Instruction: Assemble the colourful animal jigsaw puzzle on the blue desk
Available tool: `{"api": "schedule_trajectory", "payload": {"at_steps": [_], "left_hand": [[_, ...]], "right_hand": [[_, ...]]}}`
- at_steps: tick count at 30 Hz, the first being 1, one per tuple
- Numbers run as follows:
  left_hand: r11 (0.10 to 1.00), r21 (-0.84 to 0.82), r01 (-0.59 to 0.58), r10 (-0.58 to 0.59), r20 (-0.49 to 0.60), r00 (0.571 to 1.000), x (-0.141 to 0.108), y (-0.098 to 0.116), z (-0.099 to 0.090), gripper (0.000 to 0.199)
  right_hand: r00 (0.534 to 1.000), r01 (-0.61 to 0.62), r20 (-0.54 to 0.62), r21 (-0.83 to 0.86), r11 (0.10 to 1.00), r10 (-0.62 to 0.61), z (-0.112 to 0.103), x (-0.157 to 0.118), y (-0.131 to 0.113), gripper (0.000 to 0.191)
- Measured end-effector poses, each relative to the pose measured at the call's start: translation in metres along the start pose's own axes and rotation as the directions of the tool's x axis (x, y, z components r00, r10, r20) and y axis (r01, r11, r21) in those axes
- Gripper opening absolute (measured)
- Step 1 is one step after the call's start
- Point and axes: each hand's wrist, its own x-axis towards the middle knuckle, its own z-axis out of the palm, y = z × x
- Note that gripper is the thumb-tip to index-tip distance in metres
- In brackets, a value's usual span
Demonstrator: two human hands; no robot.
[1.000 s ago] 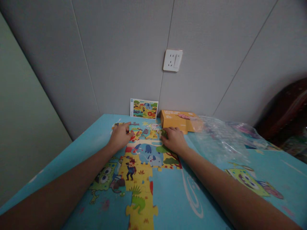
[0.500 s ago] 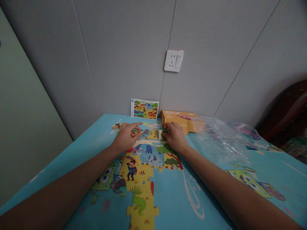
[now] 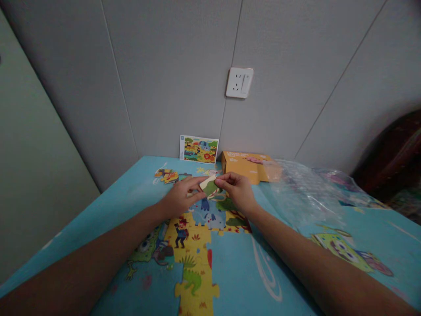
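A cream-and-green jigsaw puzzle piece is raised and tilted above the assembled puzzle. My right hand pinches its right side between thumb and fingers. At its left edge, my left hand has thumb and fingers closed on the piece. Below them lies the joined puzzle, showing elephants, a figure in a hat and a green crocodile, with a strip running toward me. Several loose puzzle pieces lie beyond my left hand; others behind the hands are partly hidden.
A picture card leans on the wall beneath a socket. Right of it stands an orange box, with crumpled clear plastic beside it. A blue cartoon-printed cloth covers the table.
My right hand has brought the puzzle piece left and turned it. My left hand has moved right and nearer from the loose pieces, and now grips the piece's left edge.
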Motion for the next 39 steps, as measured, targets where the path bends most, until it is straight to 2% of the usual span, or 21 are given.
{"api": "schedule_trajectory", "payload": {"at_steps": [3,7,13,19,22,24,27,28,30,33,36,39], "left_hand": [[0.996,-0.087,0.031,-0.032,-0.004,0.999,-0.001,0.004,0.002,0.043],[0.991,-0.125,0.046,-0.051,-0.038,0.998,-0.001,0.004,0.0,0.042],[0.995,-0.094,0.039,-0.042,-0.034,0.999,0.0,0.002,-0.001,0.04],[0.999,-0.045,0.023,-0.024,-0.026,0.999,-0.002,0.001,-0.001,0.039],[1.0,-0.006,0.012,-0.012,-0.043,0.999,-0.002,-0.001,-0.001,0.038],[0.999,0.024,0.034,-0.032,-0.09,0.995,0.0,-0.004,0.0,0.038],[0.99,0.053,0.129,-0.115,-0.218,0.969,0.003,-0.012,-0.002,0.04],[0.984,0.061,0.169,-0.147,-0.267,0.952,0.004,-0.016,-0.003,0.041],[0.967,0.071,0.243,-0.204,-0.349,0.915,0.006,-0.022,-0.005,0.044],[0.947,0.078,0.312,-0.257,-0.401,0.879,0.007,-0.03,-0.007,0.049],[0.936,0.117,0.333,-0.271,-0.367,0.89,0.007,-0.035,-0.006,0.05],[0.928,0.169,0.332,-0.264,-0.332,0.906,0.006,-0.036,-0.005,0.046]], "right_hand": [[0.999,-0.044,0.024,-0.027,0.999,0.045,0.001,-0.003,-0.004,0.029],[0.998,-0.046,0.037,-0.094,0.995,0.049,-0.003,-0.004,0.0,0.037],[0.995,-0.015,0.095,-0.175,0.985,0.032,-0.005,-0.004,0.004,0.043],[0.99,-0.007,0.142,-0.079,0.997,0.018,-0.003,-0.005,0.009,0.036],[0.99,0.034,0.138,-0.215,0.976,-0.004,-0.006,-0.003,0.011,0.034],[0.992,0.106,0.102,-0.437,0.893,-0.068,-0.012,0.0,0.011,0.032],[0.973,0.21,0.094,-0.743,0.635,-0.212,-0.024,0.006,0.01,0.021],[0.968,0.221,0.11,-0.802,0.555,-0.226,-0.028,0.008,0.01,0.022],[0.976,0.197,0.132,-0.874,0.444,-0.173,-0.034,0.012,0.011,0.033],[0.992,0.123,0.122,-0.926,0.356,-0.028,-0.036,0.013,0.013,0.046],[0.991,0.112,0.13,-0.935,0.337,0.033,-0.033,0.013,0.014,0.045],[0.994,0.089,0.105,-0.939,0.333,0.03,-0.031,0.012,0.012,0.043]]}}
